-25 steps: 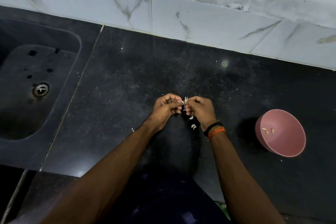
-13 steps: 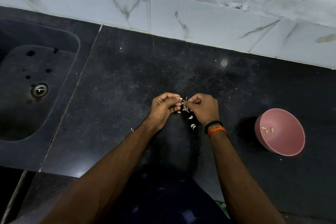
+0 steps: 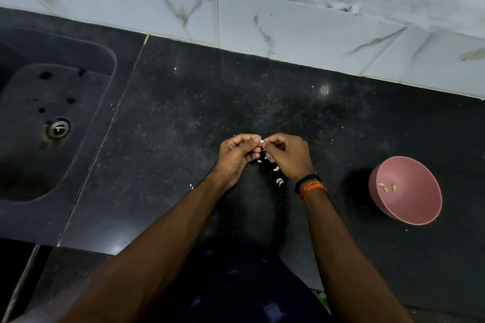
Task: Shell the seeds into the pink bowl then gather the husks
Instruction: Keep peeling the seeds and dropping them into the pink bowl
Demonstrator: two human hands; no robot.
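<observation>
Between the two sets of fingertips, right over the middle of the black speckled stone counter [image 3: 183, 113], sits one small pale seed [image 3: 261, 141]. The left hand [image 3: 237, 156] and the right hand [image 3: 287, 156] both have their fingers curled in, each pinching an end of it, so it's held up off the surface and not resting on anything (too tiny to say if the shell has split yet).

Just below the hands there's a loose scatter of pale curved husk bits [image 3: 278, 181] lying on the counter, trailing down toward the right wrist with its black and orange bands [image 3: 311, 187].

The bit that matters: the round pink plastic bowl [image 3: 409, 215] is well off to the right and a little nearer the person, with a few shelled kernels [image 3: 385, 187] already inside. So my guess is the right hand makes the drop since it's clearly the nearer one, while the left hand lets the husk fall with the others.
</observation>
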